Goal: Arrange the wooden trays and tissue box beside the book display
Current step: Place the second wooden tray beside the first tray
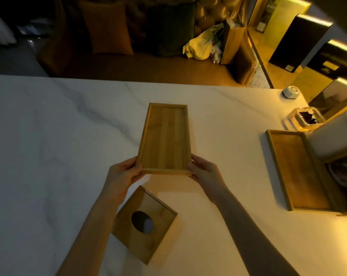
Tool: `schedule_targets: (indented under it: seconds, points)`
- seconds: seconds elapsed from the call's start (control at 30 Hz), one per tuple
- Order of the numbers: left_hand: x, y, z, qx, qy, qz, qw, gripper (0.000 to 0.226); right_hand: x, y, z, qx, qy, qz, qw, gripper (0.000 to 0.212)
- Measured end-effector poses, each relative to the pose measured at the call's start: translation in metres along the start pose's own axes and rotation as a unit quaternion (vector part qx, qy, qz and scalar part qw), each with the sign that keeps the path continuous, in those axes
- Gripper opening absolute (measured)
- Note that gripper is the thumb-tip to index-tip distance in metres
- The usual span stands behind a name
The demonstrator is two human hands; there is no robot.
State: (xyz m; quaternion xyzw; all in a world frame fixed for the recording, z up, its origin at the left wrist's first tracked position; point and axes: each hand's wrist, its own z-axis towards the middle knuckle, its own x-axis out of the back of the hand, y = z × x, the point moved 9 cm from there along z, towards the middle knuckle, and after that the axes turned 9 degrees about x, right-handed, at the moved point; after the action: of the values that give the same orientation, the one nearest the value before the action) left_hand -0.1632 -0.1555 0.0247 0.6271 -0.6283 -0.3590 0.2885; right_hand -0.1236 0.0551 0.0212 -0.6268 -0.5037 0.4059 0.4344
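Note:
A long, empty wooden tray (165, 138) is held over the middle of the white marble table (49, 136), long side pointing away from me. My left hand (122, 174) grips its near left corner and my right hand (204, 172) grips its near right corner. Below my hands a wooden tissue box (144, 224) with an oval hole in its top lies on the table, turned at an angle. A second wooden tray (297, 172) lies at the right, its far right part hidden under a white block.
At the table's right stand a white block (331, 136), a clear container (303, 118) with dark contents, and a small white faceted object (291, 92). Beyond the far edge are a sofa with cushions (107, 28) and a yellow bag (200, 44).

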Motion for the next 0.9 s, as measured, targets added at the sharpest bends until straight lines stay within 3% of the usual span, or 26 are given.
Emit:
schedule_targets:
  seconds: [0.33,0.67,0.9]
  points:
    - [-0.102,-0.027,-0.042,-0.034,-0.005,-0.004,0.999,0.029,0.106,-0.016,-0.049,0.063,0.022,-0.102,0.993,0.039]
    - [-0.199,-0.08,-0.05,-0.027,-0.035,0.023,0.999,0.032,0.204,0.014,-0.081,0.027,0.068,-0.152,0.986,0.036]
    - [-0.233,-0.108,-0.044,-0.015,-0.012,0.064,0.998,0.027,0.247,0.032,-0.084,-0.003,0.08,-0.179,0.981,0.035]
